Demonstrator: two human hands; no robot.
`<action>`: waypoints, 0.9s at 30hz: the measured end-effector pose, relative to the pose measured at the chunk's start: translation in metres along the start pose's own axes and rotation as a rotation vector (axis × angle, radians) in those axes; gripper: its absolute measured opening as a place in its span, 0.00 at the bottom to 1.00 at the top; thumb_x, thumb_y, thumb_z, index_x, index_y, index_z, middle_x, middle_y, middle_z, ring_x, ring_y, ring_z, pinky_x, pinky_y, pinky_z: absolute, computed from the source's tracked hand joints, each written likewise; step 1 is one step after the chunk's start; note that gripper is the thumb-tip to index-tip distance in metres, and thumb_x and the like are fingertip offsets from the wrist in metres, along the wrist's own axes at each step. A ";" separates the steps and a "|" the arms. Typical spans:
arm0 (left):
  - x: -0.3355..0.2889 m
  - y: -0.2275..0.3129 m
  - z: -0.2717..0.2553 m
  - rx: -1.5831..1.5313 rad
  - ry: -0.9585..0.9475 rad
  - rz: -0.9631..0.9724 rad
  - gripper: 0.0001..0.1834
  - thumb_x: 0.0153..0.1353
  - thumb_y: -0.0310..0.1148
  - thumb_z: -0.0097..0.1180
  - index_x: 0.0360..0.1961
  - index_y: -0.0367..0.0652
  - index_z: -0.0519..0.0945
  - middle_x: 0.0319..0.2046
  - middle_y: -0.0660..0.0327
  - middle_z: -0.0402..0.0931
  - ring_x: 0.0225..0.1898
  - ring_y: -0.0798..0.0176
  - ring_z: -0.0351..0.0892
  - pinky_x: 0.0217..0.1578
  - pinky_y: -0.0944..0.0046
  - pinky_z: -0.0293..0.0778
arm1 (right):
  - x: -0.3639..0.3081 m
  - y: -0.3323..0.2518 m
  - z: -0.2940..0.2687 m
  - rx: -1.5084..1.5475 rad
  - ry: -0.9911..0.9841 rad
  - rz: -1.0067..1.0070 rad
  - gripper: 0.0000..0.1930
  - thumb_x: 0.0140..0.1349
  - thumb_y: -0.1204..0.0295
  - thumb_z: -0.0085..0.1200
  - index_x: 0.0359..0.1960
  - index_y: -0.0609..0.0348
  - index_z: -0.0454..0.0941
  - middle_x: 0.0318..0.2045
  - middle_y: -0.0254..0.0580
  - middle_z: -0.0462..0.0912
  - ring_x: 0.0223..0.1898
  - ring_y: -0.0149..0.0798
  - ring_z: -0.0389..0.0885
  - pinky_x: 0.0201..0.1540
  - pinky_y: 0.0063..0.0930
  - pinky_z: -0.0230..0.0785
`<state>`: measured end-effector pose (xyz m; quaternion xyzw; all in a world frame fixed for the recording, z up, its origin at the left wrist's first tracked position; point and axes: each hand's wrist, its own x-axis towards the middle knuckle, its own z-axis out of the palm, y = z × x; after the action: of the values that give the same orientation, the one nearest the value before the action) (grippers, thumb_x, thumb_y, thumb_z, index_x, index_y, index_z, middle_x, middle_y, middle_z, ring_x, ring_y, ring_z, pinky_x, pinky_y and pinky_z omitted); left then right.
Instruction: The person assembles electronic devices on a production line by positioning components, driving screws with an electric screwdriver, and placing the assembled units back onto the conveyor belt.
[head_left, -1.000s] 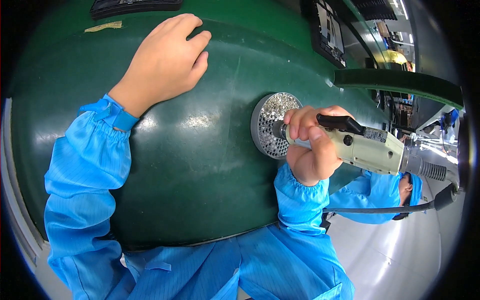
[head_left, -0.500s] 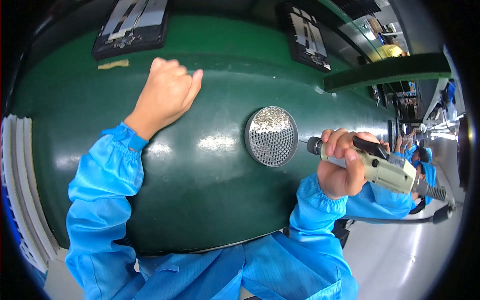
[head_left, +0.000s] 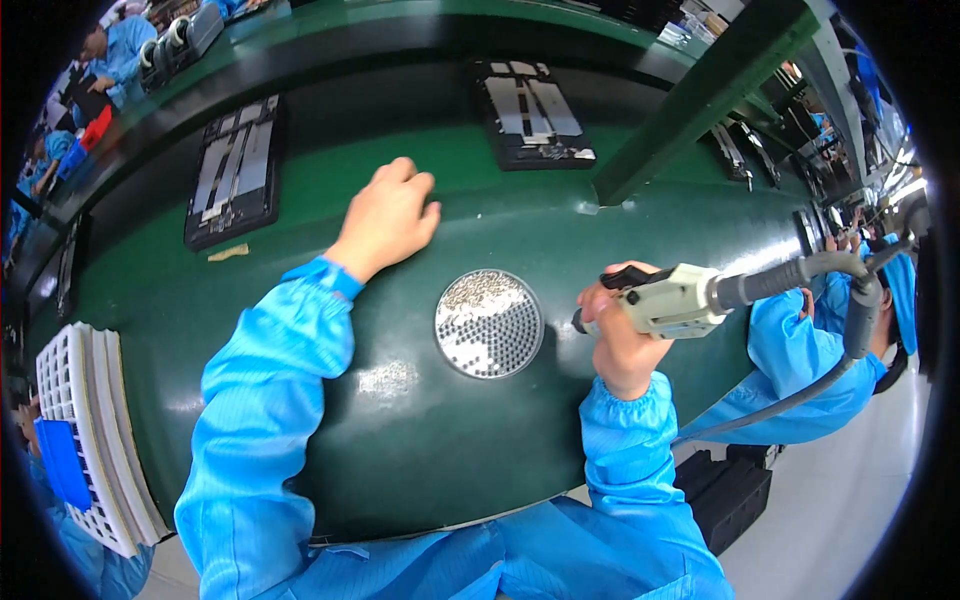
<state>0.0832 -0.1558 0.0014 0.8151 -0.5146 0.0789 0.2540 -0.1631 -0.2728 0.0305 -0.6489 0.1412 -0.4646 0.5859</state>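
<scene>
My right hand (head_left: 622, 338) is wrapped round a pale green electric screwdriver (head_left: 680, 302) with a dark grip lever and a grey cable at its back. The dark nose of the tool points left, towards a round grey screw tray (head_left: 490, 352). Small holes fill this tray, and loose shiny screws lie heaped on its far side. Beyond the tray on the left, my left hand (head_left: 390, 220) hovers over the green bench with bent, slightly parted fingers. No object shows in it, though its palm is turned away.
Two black device housings with silvery inner parts, a left one (head_left: 235, 172) and a right one (head_left: 535, 115), lie at the back. A green post (head_left: 700, 105) rises at the right. White trays (head_left: 90, 430) are stacked on the left. A co-worker's blue sleeve (head_left: 800, 370) is close on the right.
The view has swung, showing more at the left and back. My left hand has loosened from a fist-like curl and now lies nearer the right housing. The screwdriver stays in my right hand.
</scene>
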 end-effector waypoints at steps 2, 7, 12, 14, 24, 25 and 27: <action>0.035 0.010 0.020 -0.062 0.000 0.031 0.16 0.53 0.34 0.57 0.42 0.38 0.77 0.43 0.51 0.71 0.49 0.48 0.72 0.47 0.52 0.73 | 0.002 0.001 -0.001 0.001 0.000 -0.001 0.16 0.49 0.85 0.48 0.43 0.67 0.69 0.22 0.40 0.74 0.22 0.33 0.73 0.33 0.35 0.72; 0.104 0.017 0.064 -0.007 -0.038 0.211 0.28 0.47 0.36 0.65 0.51 0.41 0.74 0.55 0.48 0.66 0.60 0.43 0.64 0.56 0.52 0.70 | 0.002 0.004 -0.007 0.043 0.049 0.092 0.16 0.48 0.83 0.59 0.40 0.64 0.73 0.32 0.37 0.78 0.34 0.30 0.77 0.39 0.25 0.72; 0.142 0.022 0.058 0.090 -0.284 0.175 0.36 0.41 0.37 0.69 0.55 0.44 0.72 0.57 0.46 0.65 0.59 0.41 0.65 0.57 0.54 0.68 | 0.005 -0.007 -0.011 0.043 0.087 0.048 0.17 0.47 0.82 0.59 0.41 0.66 0.74 0.32 0.39 0.80 0.32 0.29 0.78 0.38 0.24 0.72; 0.147 0.023 0.054 0.116 -0.309 0.181 0.37 0.39 0.35 0.67 0.56 0.45 0.71 0.58 0.48 0.65 0.60 0.40 0.64 0.55 0.48 0.69 | 0.005 -0.011 -0.011 -0.051 0.059 0.031 0.15 0.46 0.81 0.59 0.38 0.67 0.75 0.28 0.38 0.80 0.29 0.28 0.78 0.35 0.24 0.71; 0.138 0.005 0.054 0.460 0.046 0.064 0.19 0.53 0.29 0.53 0.48 0.46 0.74 0.49 0.55 0.75 0.52 0.48 0.75 0.46 0.34 0.69 | 0.003 -0.006 -0.005 0.021 0.073 0.054 0.16 0.48 0.81 0.59 0.40 0.66 0.74 0.33 0.38 0.79 0.33 0.29 0.78 0.38 0.24 0.71; 0.131 0.001 0.047 0.520 0.128 0.095 0.15 0.52 0.29 0.54 0.43 0.46 0.75 0.45 0.57 0.77 0.46 0.50 0.78 0.41 0.38 0.72 | 0.001 -0.001 -0.007 0.041 0.063 0.037 0.17 0.48 0.82 0.59 0.42 0.65 0.72 0.35 0.39 0.79 0.35 0.29 0.78 0.39 0.24 0.72; 0.104 0.000 0.015 0.476 0.169 0.127 0.14 0.49 0.29 0.54 0.40 0.47 0.76 0.39 0.59 0.78 0.41 0.53 0.79 0.34 0.45 0.73 | -0.001 0.002 -0.010 0.047 0.038 0.055 0.20 0.48 0.82 0.59 0.45 0.64 0.70 0.36 0.39 0.77 0.35 0.30 0.78 0.39 0.25 0.72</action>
<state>0.1288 -0.2459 0.0294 0.8084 -0.5087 0.2816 0.0917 -0.1706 -0.2783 0.0272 -0.6217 0.1591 -0.4639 0.6108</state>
